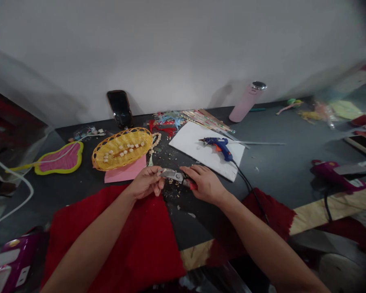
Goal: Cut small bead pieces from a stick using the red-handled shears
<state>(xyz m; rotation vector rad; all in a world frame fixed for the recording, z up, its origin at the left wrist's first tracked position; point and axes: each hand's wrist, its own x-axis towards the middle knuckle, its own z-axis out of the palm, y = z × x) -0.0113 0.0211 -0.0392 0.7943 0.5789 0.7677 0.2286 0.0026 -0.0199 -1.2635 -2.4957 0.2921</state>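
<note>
My right hand (208, 184) is wrapped round the red handles of a pair of pruning shears (172, 175), whose metal blades point left. At the blade end, the fingers of my left hand (148, 181) are pinched together on something small that I cannot make out. Light crumbs and cut bits (172, 191) lie on the dark table under the shears. Just beyond my left hand, a beaded string with a pale tassel (151, 159) hangs by the rim of a yellow woven basket (122, 143). Small pale pieces lie in that basket.
A blue glue gun (221, 147) rests on a white board (189, 140), its cord trailing toward me. Behind stand a pink bottle (245, 103) and a phone (120, 108). Red cloth (134, 244) covers the near left edge. A pink and yellow fan-shaped piece (59, 158) lies left.
</note>
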